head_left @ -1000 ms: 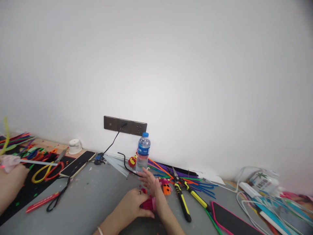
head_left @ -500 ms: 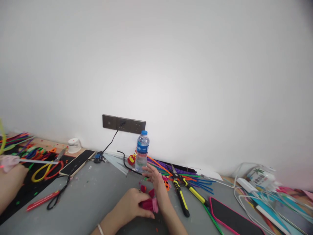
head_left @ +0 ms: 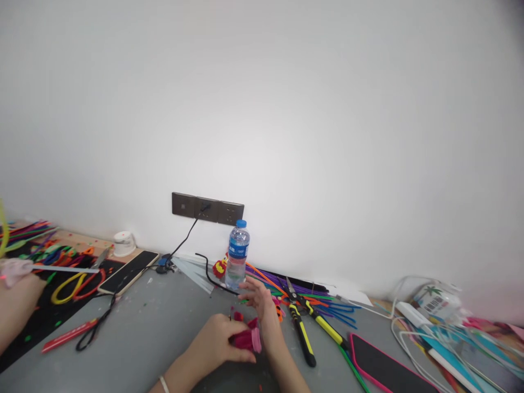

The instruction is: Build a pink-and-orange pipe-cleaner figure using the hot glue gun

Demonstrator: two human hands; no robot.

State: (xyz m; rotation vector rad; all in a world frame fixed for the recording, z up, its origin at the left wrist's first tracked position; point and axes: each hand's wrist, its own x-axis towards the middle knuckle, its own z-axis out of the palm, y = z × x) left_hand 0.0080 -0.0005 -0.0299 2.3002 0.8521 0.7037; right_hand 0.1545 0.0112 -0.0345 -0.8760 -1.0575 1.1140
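Observation:
My left hand [head_left: 219, 341] is closed round a dark pink fuzzy piece [head_left: 244, 340], its thumb and fingers on either side. A paler pink rim shows at the right end of that piece; part of it is hidden by my fingers. Just to the right, my right hand [head_left: 262, 311] is raised with its fingers stretched out and apart. Whether its palm touches the pink piece I cannot tell. Behind my right fingers stands a water bottle [head_left: 238, 254] with a blue cap. Small orange and pink bits [head_left: 280, 312] lie partly hidden beside my right wrist.
Yellow-black pliers [head_left: 303, 333] and coloured pipe cleaners [head_left: 335, 312] lie to the right, with a pink-edged phone [head_left: 385, 364]. Another phone [head_left: 130, 273], scissors [head_left: 67, 289] and a red cutter [head_left: 69, 335] are left. At the far left, another person's hand [head_left: 20, 305] holds something pale pink.
My hands and the pink piece stay almost in place, with only a slight shift to the left. The whole view has shifted a little.

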